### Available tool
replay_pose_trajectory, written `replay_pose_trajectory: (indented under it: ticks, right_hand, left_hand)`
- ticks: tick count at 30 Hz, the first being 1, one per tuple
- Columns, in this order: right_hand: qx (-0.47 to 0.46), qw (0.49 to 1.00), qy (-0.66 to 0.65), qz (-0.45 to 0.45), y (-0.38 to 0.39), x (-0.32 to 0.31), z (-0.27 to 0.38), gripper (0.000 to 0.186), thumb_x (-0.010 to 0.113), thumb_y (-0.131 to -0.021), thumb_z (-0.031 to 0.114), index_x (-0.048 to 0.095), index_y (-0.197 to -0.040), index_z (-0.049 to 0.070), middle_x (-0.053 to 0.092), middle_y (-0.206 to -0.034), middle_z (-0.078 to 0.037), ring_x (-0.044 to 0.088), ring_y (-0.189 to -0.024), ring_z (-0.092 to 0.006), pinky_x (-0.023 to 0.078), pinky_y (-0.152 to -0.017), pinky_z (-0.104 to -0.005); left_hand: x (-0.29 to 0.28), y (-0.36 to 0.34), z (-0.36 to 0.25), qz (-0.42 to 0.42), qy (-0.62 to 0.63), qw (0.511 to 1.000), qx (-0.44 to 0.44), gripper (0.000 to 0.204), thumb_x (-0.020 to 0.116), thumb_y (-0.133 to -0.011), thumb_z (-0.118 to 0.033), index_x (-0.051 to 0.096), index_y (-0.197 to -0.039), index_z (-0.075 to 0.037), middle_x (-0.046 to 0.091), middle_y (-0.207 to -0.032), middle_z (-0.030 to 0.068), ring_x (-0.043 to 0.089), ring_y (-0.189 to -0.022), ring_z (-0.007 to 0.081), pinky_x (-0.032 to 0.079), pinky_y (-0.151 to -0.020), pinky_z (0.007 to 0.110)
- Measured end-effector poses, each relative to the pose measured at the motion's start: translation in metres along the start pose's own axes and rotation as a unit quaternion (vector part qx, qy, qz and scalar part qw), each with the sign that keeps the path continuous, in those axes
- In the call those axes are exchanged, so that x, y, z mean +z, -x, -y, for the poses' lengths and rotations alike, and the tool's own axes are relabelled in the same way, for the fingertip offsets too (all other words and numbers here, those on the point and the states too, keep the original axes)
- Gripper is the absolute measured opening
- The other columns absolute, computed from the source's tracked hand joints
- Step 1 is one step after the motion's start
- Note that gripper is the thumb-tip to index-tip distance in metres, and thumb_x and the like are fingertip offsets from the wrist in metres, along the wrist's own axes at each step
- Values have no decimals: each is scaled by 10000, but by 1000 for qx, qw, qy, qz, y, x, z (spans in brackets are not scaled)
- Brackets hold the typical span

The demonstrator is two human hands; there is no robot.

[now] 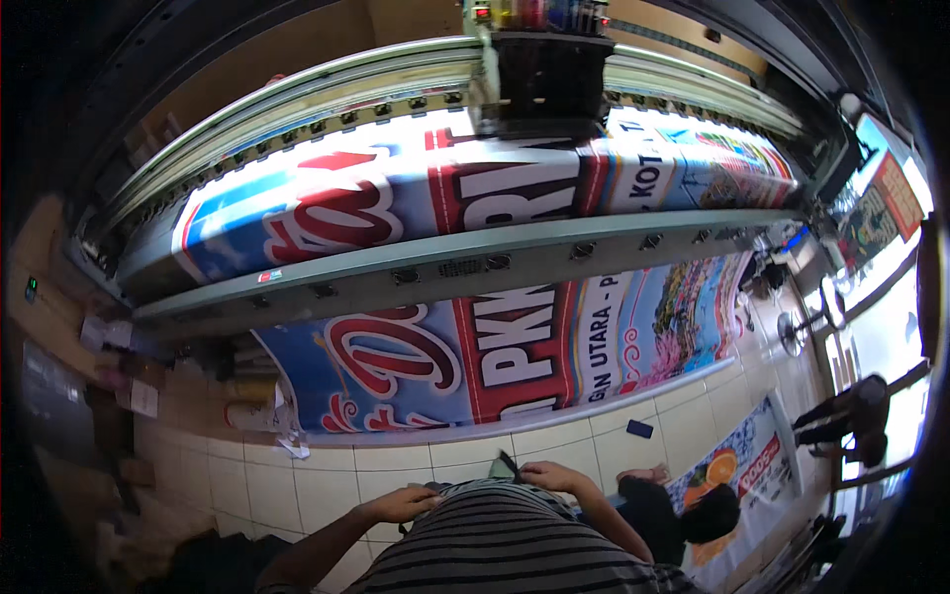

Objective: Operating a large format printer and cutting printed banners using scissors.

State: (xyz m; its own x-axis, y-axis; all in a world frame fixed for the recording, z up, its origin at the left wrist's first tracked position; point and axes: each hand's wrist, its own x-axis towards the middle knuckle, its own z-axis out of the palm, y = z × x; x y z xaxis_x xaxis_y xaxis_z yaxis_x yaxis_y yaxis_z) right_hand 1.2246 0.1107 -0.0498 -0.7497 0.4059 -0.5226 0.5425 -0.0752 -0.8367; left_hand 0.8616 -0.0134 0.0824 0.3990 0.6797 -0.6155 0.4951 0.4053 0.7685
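Across the upper and middle frame: large-format printer (327,282), grey-green front rail running left to right, curved by the lens. Dark print carriage (539,74) at top centre, row of ink containers above it.

On the printer bed, above the rail: printed banner (396,203), blue, red and white, large lettering and scenic pictures toward the right end. Same banner hangs below the rail at frame centre and its lower edge reaches the tiled floor (416,460).

Lower centre: left hand (401,505), resting against the front of the person's striped shirt (505,544) at waist height; fingers curled loosely together, nothing seen between them.

Lower centre, just right of it: right hand (549,477), also at the shirt's upper edge; fingers bent, close on a small dark object (508,463) that sticks up beside them. Whether they grip it or only touch it cannot be told.

Lower right: another person (683,515) in dark clothing, low on the floor, at a second printed sheet (737,475) with an orange fruit picture.

Floor, right of centre: small dark blue flat item (639,429), lying alone on a tile.

Left of frame: papers and cardboard boxes (124,391) along the floor edge.

Right edge: standing fan (797,332); further figure (856,416) near the bright doorway.
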Motion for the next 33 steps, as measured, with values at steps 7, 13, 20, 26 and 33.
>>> replay_pose_trajectory:
  ticks: [7,13,20,26,33]
  right_hand:
    - [55,998,-27,21,-22,-17,30,497,488,-1024,446,640,-1289,55,665,-1238,-200,617,-1164,-297,449,-1016,-391]
    - [38,973,225,45,-134,-42,16,625,578,-925,586,640,-1248,55,698,-1149,-203,651,-1089,-364,494,-948,-440]
    - [-45,963,252,-85,-301,-135,124,551,658,-874,489,647,-1198,43,676,-1156,-244,639,-1078,-424,511,-936,-489]
    - [-164,831,423,-321,-361,-171,272,604,713,-819,330,562,-1330,45,507,-1412,-250,475,-1314,-427,421,-1083,-476]
    - [68,817,486,-303,-414,-152,325,909,709,-809,391,263,-1579,207,204,-1642,-200,207,-1503,-424,189,-1151,-699]
  left_hand:
    - [33,-53,64,-117,-24,982,-150,704,310,-1024,-620,580,-1332,-48,653,-1244,201,588,-1189,375,439,-1025,428]
    - [28,-141,142,-196,73,977,-38,607,508,-983,-569,628,-1274,-49,670,-1219,205,630,-1139,331,475,-973,387]
    - [-172,-128,128,-154,-150,976,26,482,618,-926,-414,644,-1235,-45,685,-1169,213,664,-1072,349,516,-922,429]
    - [-382,-88,101,-302,-332,883,139,443,680,-847,-360,668,-1153,-39,641,-1181,207,585,-1152,390,479,-981,476]
    - [-492,-104,106,-511,-385,768,2,864,714,-810,-424,347,-1536,-132,276,-1583,257,249,-1461,451,225,-1164,609]
